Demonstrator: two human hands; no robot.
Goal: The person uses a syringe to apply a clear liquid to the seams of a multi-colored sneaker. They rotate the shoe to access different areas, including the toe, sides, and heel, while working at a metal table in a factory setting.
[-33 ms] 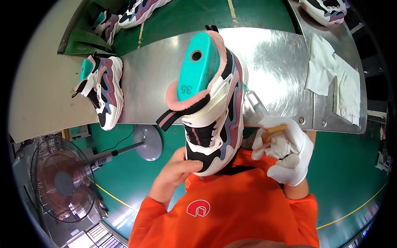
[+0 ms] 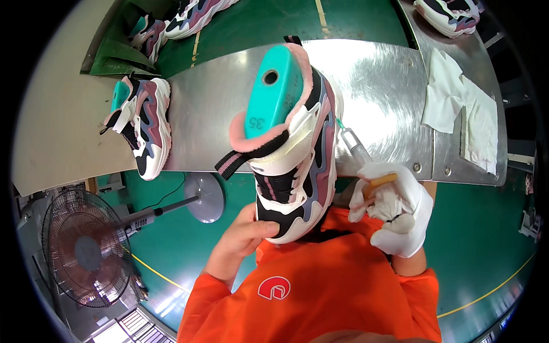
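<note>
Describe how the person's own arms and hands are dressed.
The left hand is bare. The right hand wears a white glove. Both arms have plain bright orange sleeves, with a stretch of bare forearm showing between each sleeve and the hand.

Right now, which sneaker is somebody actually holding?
The big middle sneaker: the left grip has it by the toe. The left-side sneaker, upper-left sneakers and upper-right sneaker sit apart, untouched.
</note>
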